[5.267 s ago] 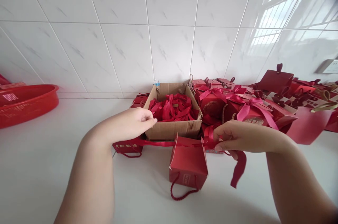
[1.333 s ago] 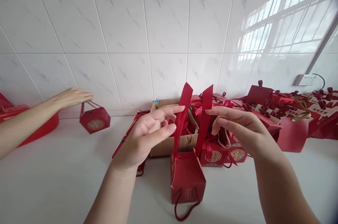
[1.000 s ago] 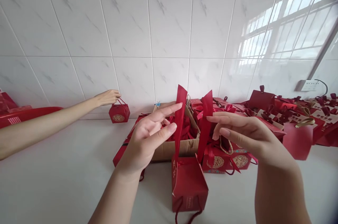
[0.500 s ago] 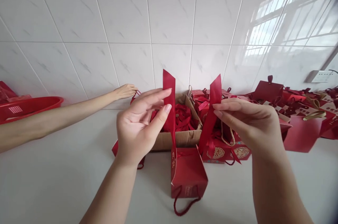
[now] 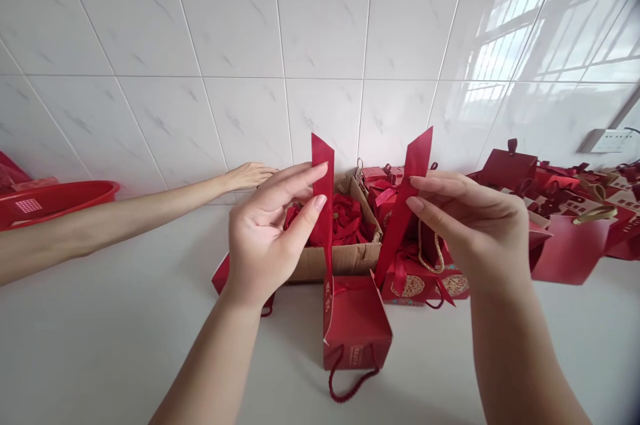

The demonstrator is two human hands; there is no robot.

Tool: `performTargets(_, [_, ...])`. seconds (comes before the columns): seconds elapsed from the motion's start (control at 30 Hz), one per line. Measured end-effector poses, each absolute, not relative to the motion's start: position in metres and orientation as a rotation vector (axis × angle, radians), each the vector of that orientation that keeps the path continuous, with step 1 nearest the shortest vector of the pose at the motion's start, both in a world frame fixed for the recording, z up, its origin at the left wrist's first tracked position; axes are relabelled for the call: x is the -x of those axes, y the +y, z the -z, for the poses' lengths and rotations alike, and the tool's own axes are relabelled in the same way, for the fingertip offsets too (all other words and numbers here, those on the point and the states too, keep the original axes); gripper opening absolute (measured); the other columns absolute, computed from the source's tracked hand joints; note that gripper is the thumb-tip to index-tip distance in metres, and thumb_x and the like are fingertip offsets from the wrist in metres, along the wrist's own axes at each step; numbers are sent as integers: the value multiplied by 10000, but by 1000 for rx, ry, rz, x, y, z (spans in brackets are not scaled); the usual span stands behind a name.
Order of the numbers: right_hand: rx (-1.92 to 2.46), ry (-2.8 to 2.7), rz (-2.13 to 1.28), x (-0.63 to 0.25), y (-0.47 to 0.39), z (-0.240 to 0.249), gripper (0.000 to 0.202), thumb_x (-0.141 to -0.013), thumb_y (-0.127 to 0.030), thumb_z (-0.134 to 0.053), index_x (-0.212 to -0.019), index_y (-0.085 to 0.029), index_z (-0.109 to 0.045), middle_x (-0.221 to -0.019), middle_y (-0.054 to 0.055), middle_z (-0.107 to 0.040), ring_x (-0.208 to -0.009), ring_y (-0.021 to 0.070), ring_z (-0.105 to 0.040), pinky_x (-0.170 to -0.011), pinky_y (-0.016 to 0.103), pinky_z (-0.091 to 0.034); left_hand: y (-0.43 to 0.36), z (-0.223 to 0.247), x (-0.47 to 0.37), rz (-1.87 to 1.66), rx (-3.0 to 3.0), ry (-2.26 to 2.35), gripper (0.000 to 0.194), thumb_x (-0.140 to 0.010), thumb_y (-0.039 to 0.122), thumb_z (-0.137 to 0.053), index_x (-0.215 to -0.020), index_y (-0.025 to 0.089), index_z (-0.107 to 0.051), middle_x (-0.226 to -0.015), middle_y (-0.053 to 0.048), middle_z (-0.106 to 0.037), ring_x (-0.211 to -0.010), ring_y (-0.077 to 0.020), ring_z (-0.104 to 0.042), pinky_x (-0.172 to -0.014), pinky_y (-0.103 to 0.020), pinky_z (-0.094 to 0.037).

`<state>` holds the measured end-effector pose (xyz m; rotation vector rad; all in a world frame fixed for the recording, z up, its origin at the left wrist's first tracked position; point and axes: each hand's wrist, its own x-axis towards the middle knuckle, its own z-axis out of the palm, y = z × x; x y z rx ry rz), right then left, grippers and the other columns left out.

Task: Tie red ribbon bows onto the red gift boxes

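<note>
My left hand (image 5: 275, 225) pinches the left end of a red ribbon (image 5: 323, 211) between thumb and fingers. The ribbon's right end is pinched by my right hand (image 5: 465, 225), its slanted tip standing above the fingertips. Both ends run down to a small red gift box (image 5: 357, 325), which stands on the white table between my forearms. A dark red cord handle (image 5: 354, 395) hangs from the box's near face. Behind it is a cardboard box (image 5: 337, 261) full of red ribbon pieces.
Another person's arm (image 5: 125, 218) reaches in from the left, its hand behind mine. A red plastic basket (image 5: 55, 201) lies at far left. Red gift boxes (image 5: 420, 285) crowd the right side, along the tiled wall (image 5: 240, 25). A power socket (image 5: 607, 141) is at far right.
The ribbon's right end has moved slightly up and outward with my right hand. My left hand has shifted a little right. The other person's hand has moved right, farther behind my left hand.
</note>
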<state>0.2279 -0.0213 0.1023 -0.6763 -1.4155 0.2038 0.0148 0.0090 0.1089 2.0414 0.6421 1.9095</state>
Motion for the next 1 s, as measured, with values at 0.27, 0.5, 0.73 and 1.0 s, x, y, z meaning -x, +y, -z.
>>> performTargets(0.27, [635, -1364, -286, -229, -15, -97, 239, -797, -162, -695, -948, -342, -741, -987, -13, -713, -1002, 192, -640, -874, 353, -553, 7, -111, -13, -1681, -2005, 628, 391, -849, 179, -607, -1209, 331, -625, -1313, -19, -586, -1204, -241, -539, -932, -343, -507])
performTargets(0.5, [580, -1382, -370, -230, -11, -94, 231, -833, -183, -651, -978, -339, -740, -1044, -12, -708, -1076, 202, -612, -997, 391, -474, 7, -110, -12, -1659, -2001, 602, 403, -848, 177, -601, -1220, 330, -616, -1317, -24, -579, -1210, -230, -529, -929, -328, -497])
performTargets(0.73, [581, -1393, -409, -232, -12, -94, 195, -828, -248, -664, -974, -351, -742, -1032, -6, -716, -1095, 219, -608, -966, 392, -494, 5, -110, -13, -1654, -2000, 570, 382, -848, 139, -578, -1183, 309, -650, -1348, -32, -551, -1118, -211, -576, -880, -300, -505])
performTargets(1.0, [559, -1404, -424, -234, -12, -95, 184, -824, -259, -667, -967, -345, -746, -1006, 4, -722, -1066, 220, -613, -961, 404, -494, 7, -109, -13, -1639, -1961, 531, 401, -840, 141, -581, -1197, 315, -640, -1348, -43, -559, -1165, -235, -556, -819, -297, -512])
